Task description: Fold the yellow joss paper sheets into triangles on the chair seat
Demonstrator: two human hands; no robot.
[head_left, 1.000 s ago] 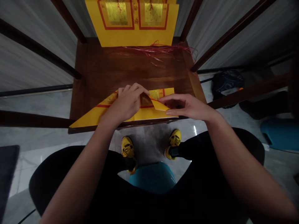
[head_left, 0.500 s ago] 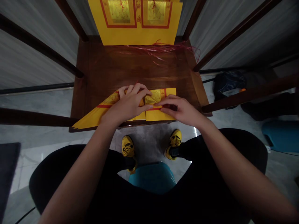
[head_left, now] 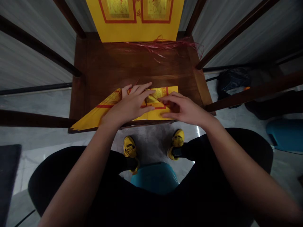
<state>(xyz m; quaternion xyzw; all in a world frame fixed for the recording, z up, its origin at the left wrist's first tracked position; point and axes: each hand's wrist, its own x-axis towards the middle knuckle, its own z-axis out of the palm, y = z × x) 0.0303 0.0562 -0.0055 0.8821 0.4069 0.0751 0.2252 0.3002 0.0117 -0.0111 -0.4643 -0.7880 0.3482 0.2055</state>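
My left hand (head_left: 133, 102) lies with spread fingers across yellow joss paper near the front edge of a dark wooden surface. Right of it shows a printed sheet (head_left: 172, 91) with a red border and a gold figure panel. To the left, a fanned yellow paper stack (head_left: 91, 117) slants past the wood's edge. My right hand (head_left: 181, 107) is over the sheet's right part, its thumb and fingers apart. The index fingertip touches or nearly touches the gold panel. What lies under my left palm is hidden.
A larger yellow printed stack (head_left: 139, 31) is at the back of the wooden surface (head_left: 113, 63). Loose pink plastic strings (head_left: 161, 49) trail beside it. Dark wooden bars (head_left: 227, 41) rise at both sides. A blue stool (head_left: 155, 178) shows below, between my legs.
My right thumb and fingers have spread further apart, the index fingertip staying near the panel. My left fingers have straightened slightly in place. The whole view has shifted a little.
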